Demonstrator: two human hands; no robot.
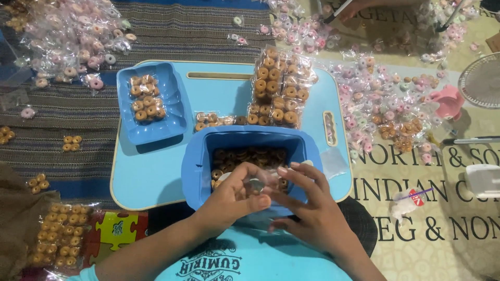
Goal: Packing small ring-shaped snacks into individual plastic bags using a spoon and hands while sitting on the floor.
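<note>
My left hand (234, 195) and my right hand (307, 208) meet over the near rim of a deep blue tub (195, 161) full of small brown ring-shaped sweets (250, 156). Together they pinch a small clear plastic pouch (259, 184) with a ring sweet inside it. Behind the tub, on a light blue lap table (151, 171), lies a stack of filled clear packets of brown rings (278, 88). A shallow blue tray (125, 104) to the left holds two more such packets (146, 99).
Piles of wrapped pink and white ring sweets (78, 36) lie on the striped mat at the back left, and more (380, 99) spread at the right. Packets of orange rings (57, 234) sit at the lower left. A pink scoop (448, 101) and a fan (482, 80) are at the right.
</note>
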